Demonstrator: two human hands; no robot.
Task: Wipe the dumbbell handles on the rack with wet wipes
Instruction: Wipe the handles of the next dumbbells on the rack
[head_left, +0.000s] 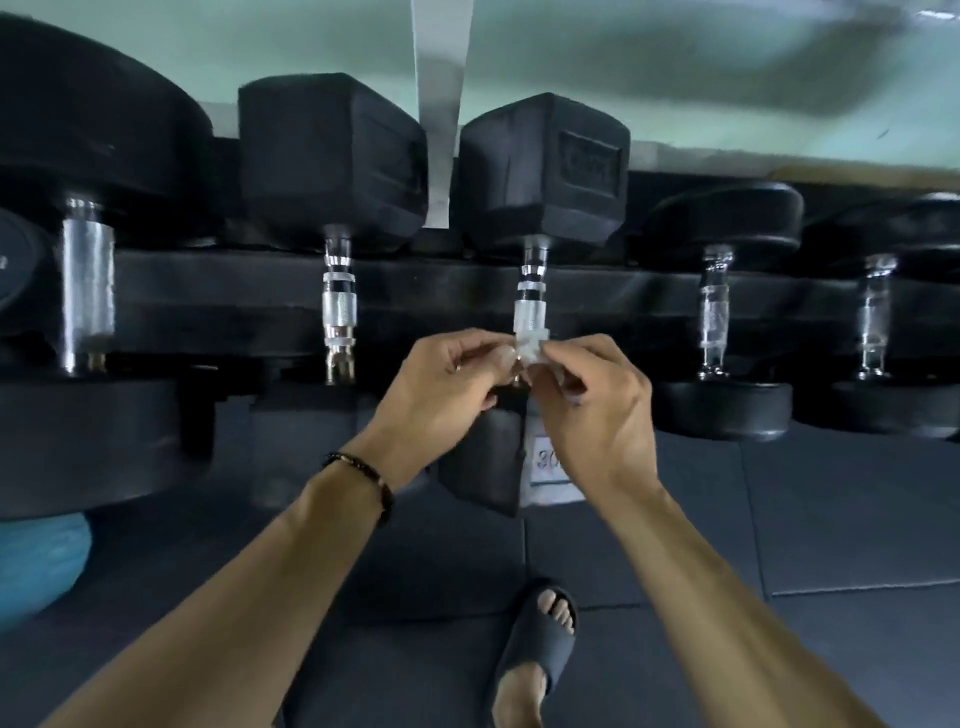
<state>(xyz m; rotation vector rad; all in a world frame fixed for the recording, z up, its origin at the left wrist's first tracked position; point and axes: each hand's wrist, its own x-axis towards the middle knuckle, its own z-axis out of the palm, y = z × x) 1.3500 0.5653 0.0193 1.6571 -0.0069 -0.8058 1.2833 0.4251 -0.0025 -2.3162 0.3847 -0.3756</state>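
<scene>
Both hands, left hand (441, 384) and right hand (597, 405), fingers curled, pinching wet wipe (531, 353) against dumbbell handle (531, 312)

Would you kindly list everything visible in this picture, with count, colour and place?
Dumbbells: five, black heads, chrome handles, in a row on the rack.
Rack: one, black, across the middle.
Wet wipe: one, white, on the middle dumbbell's handle.
Ball: one, blue, lower left.
Floor mats: dark grey, below.
Sandal: one, dark, on a foot, bottom centre.
Bracelet: one, dark beads, left wrist.
Left hand: pinches the wipe.
Right hand: pinches the wipe.
</scene>
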